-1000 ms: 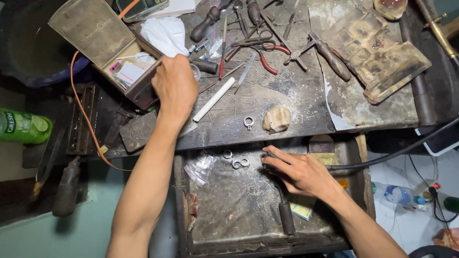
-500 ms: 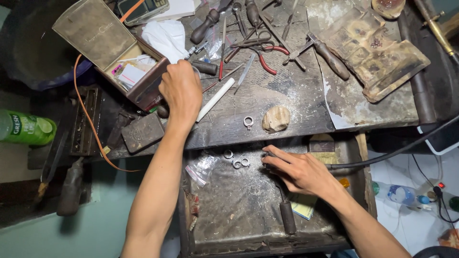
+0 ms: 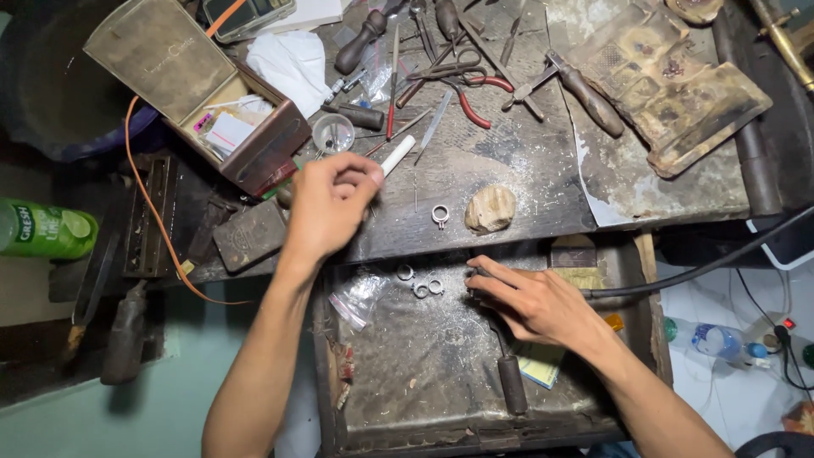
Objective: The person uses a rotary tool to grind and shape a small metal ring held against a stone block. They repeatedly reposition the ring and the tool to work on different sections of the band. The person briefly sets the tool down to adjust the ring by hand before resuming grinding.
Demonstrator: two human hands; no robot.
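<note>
My left hand [image 3: 326, 203] is over the bench's front edge, fingers pinched on the near end of a white stick [image 3: 395, 156] that points away to the right. My right hand [image 3: 530, 301] rests in the metal drawer tray [image 3: 424, 382], closed on a dark handpiece [image 3: 476, 273] with a black hose [image 3: 704, 267] running off to the right. Three small silver rings [image 3: 420, 284] lie in the tray just left of the handpiece tip. Another ring [image 3: 440, 215] lies on the bench beside a beige lump [image 3: 490, 208].
An open brown box [image 3: 199, 93] stands at the back left, with a small clear cup [image 3: 332, 133] beside it. Pliers [image 3: 462, 85], files and other hand tools crowd the back. A charred block [image 3: 678, 93] lies right, a green bottle [image 3: 42, 229] far left, a plastic bag [image 3: 360, 297] in the tray.
My left hand has drawn back toward me from near the box and closed on the white stick, which lay loose on the bench before. My right hand has stayed put.
</note>
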